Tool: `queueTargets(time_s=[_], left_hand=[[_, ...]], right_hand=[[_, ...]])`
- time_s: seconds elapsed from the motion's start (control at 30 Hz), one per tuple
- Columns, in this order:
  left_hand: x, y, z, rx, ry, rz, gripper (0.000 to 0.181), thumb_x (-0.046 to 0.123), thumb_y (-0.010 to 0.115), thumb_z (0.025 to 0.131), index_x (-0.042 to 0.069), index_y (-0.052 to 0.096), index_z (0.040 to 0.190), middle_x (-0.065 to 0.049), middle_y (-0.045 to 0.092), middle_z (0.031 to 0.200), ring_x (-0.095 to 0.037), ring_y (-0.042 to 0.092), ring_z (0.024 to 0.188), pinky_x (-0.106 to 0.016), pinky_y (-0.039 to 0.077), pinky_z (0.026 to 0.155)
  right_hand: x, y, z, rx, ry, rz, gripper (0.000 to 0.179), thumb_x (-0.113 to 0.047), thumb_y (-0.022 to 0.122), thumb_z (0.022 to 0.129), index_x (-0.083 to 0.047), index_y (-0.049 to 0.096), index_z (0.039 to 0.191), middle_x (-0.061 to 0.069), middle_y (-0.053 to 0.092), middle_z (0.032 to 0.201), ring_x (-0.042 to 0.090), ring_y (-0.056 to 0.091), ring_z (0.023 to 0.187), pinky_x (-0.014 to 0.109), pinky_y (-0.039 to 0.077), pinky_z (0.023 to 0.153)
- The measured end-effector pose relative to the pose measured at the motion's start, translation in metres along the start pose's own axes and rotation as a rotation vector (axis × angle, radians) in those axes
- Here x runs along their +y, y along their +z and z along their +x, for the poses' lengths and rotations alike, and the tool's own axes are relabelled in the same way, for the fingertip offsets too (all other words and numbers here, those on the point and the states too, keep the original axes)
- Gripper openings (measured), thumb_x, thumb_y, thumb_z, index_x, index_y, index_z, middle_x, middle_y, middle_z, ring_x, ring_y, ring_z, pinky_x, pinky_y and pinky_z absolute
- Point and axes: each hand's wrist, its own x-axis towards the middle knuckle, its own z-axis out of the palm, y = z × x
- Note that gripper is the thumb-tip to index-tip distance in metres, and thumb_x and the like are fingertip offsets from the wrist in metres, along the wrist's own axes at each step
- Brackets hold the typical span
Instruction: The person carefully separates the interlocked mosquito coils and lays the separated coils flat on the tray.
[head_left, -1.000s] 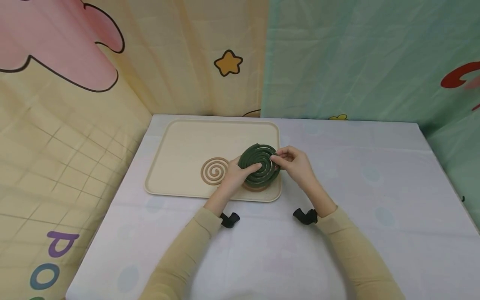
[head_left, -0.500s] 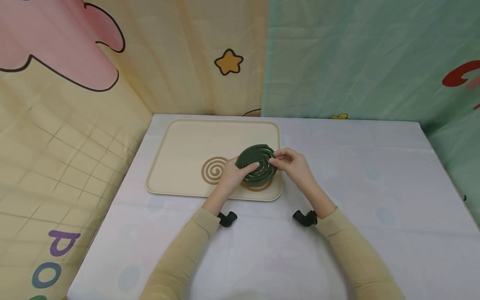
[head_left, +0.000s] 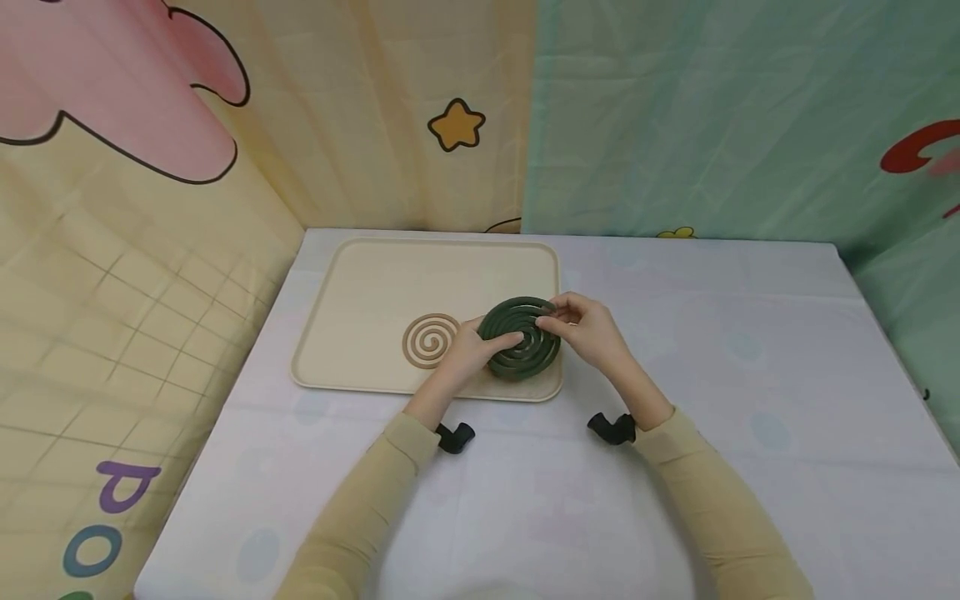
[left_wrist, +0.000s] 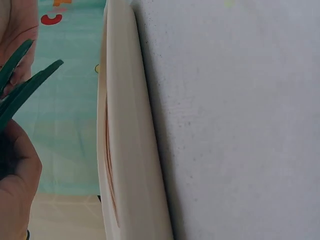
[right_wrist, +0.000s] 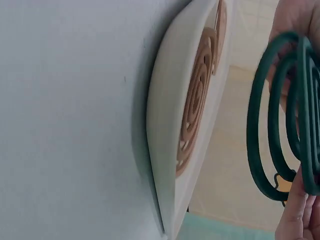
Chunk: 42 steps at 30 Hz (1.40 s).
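A dark green mosquito coil [head_left: 508,367] is held above the right end of a cream tray [head_left: 375,275]. My left hand [head_left: 465,354] grips its left side, thumb laid across the spiral's face. My right hand [head_left: 591,329] pinches its upper right edge between thumb and fingertips. In the right wrist view, some green rings [right_wrist: 254,120] stand away from a flatter stack of rings [right_wrist: 306,115], so the coil is partly spread apart. One brown mosquito coil [head_left: 431,342] lies on the tray left of my left hand. Another brown coil [right_wrist: 197,97] lies beneath the green one, hidden in the head view.
The tray rests on a table with a pale cloth [head_left: 712,350]. Printed curtains [head_left: 675,125] hang behind the table and at its sides. A black wrist mount [head_left: 454,438] sits at my left wrist, and another black mount [head_left: 611,429] at my right.
The green coil has shifted slightly right and toward me over the last half second, now covering the brown coil below. Both hands keep hold of it; the right hand has risen slightly.
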Motion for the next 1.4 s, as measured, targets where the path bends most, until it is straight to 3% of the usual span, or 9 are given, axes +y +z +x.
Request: queueTargets(time_s=[0.13,0.3,0.47,0.6,0.73,0.93,1.13,1.27,1.4], left_hand=[[-0.002,-0.001,-0.001,0.066,-0.022,-0.124,0.046,0.026,0.073,0.088,0.008,0.064,0.129,-0.011,0.068,0.125,-0.023,0.06,0.122,-0.036,0.045,0.109],[-0.001,-0.003,-0.003,0.084,0.018,-0.114,0.04,0.028,0.071,0.09,0.006,0.067,0.123,-0.012,0.071,0.119,-0.023,0.062,0.118,-0.037,0.046,0.107],[-0.001,-0.005,-0.002,0.042,0.034,0.013,0.036,0.03,0.071,0.09,0.007,0.071,0.118,-0.01,0.073,0.113,-0.022,0.065,0.113,-0.037,0.049,0.103],[0.0,-0.003,-0.002,-0.034,0.05,0.118,0.033,0.029,0.071,0.091,0.007,0.071,0.116,-0.011,0.075,0.107,-0.019,0.069,0.101,-0.033,0.054,0.092],[-0.003,0.0,-0.002,-0.078,0.064,0.12,0.035,0.027,0.07,0.092,0.006,0.069,0.12,-0.012,0.074,0.108,-0.02,0.071,0.097,-0.032,0.056,0.089],[-0.003,-0.002,-0.002,-0.106,0.011,0.013,0.043,0.033,0.062,0.097,0.007,0.062,0.131,-0.013,0.068,0.125,-0.025,0.061,0.121,-0.04,0.047,0.106],[0.008,-0.01,-0.002,-0.22,-0.073,-0.153,0.059,0.047,0.035,0.104,0.002,0.055,0.138,-0.016,0.055,0.141,-0.029,0.049,0.135,-0.044,0.042,0.111],[0.012,-0.014,0.0,-0.297,-0.1,-0.141,0.056,0.045,0.038,0.104,0.004,0.053,0.14,-0.015,0.053,0.144,-0.021,0.059,0.122,-0.033,0.051,0.101],[0.012,-0.014,0.001,-0.302,-0.112,-0.171,0.053,0.04,0.042,0.104,0.001,0.053,0.139,-0.015,0.061,0.132,-0.008,0.067,0.095,-0.021,0.056,0.08]], right_hand=[[0.004,0.005,0.0,0.009,0.053,0.16,0.026,-0.017,0.071,0.091,0.0,0.063,0.11,0.0,0.067,0.087,0.004,0.064,0.072,0.034,0.058,0.077],[0.006,0.008,-0.001,-0.013,0.102,0.277,0.027,-0.016,0.07,0.092,0.001,0.06,0.11,-0.005,0.063,0.084,0.005,0.065,0.072,0.029,0.059,0.077],[0.005,0.003,-0.003,-0.052,0.078,0.126,0.028,-0.021,0.072,0.091,-0.003,0.063,0.11,0.003,0.068,0.093,0.01,0.066,0.081,0.04,0.056,0.082],[0.001,-0.002,-0.004,-0.082,-0.013,-0.037,0.027,-0.022,0.075,0.089,-0.007,0.067,0.11,0.01,0.069,0.107,0.021,0.066,0.096,0.035,0.053,0.079],[-0.002,-0.001,-0.004,-0.087,-0.084,-0.101,0.024,-0.017,0.076,0.087,-0.008,0.068,0.109,0.012,0.071,0.108,0.028,0.069,0.103,0.037,0.057,0.079],[-0.002,-0.001,-0.005,-0.06,-0.113,-0.104,0.022,-0.015,0.076,0.087,-0.008,0.069,0.107,0.011,0.07,0.105,0.025,0.066,0.096,0.038,0.057,0.08],[-0.006,0.0,-0.009,-0.02,-0.367,-0.164,0.018,-0.009,0.078,0.083,-0.007,0.072,0.099,0.006,0.07,0.096,0.014,0.06,0.078,0.026,0.052,0.066],[-0.008,0.002,-0.012,-0.043,-0.565,-0.199,0.017,-0.006,0.079,0.081,-0.008,0.073,0.097,0.004,0.069,0.092,0.011,0.055,0.075,0.031,0.05,0.062],[-0.009,0.004,-0.014,-0.036,-0.629,-0.214,0.018,-0.006,0.078,0.081,-0.008,0.072,0.098,0.004,0.069,0.092,0.01,0.056,0.076,0.033,0.051,0.063]])
